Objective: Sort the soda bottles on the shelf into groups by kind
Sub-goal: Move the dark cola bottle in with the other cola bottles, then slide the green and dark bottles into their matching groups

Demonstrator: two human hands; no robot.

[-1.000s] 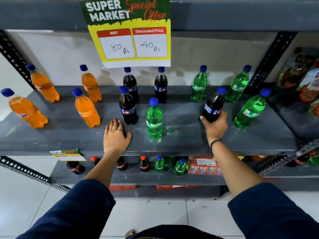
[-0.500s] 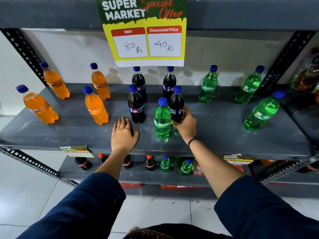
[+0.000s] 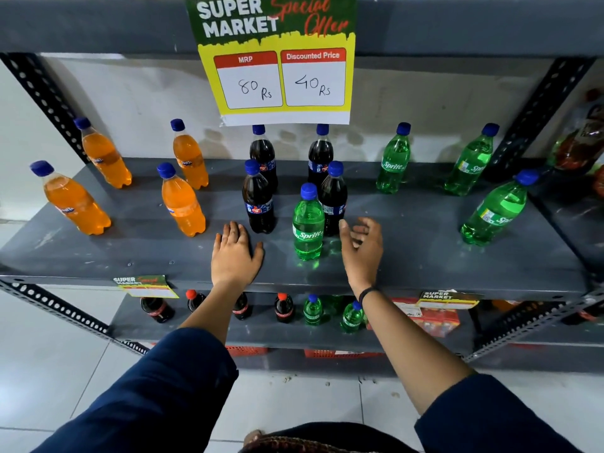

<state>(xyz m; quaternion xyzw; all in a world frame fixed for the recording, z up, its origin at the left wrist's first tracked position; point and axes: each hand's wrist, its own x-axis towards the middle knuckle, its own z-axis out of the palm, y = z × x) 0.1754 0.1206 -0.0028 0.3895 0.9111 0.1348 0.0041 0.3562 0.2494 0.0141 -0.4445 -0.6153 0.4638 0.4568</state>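
Shelf (image 3: 408, 253) holds four orange Fanta bottles (image 3: 183, 204) at left, four dark cola bottles (image 3: 258, 204) in the middle, three Sprite bottles (image 3: 394, 161) at right. One stray Sprite bottle (image 3: 308, 223) stands near the front, touching the nearest cola bottle (image 3: 335, 197). Left hand (image 3: 235, 256) lies flat, fingers together, on the shelf. Right hand (image 3: 361, 246) hangs open, fingers spread, just right of the stray Sprite, holding nothing.

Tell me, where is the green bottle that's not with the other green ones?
The stray green bottle stands near the middle front of the shelf, right in front of a dark cola bottle, just left of the open right hand.
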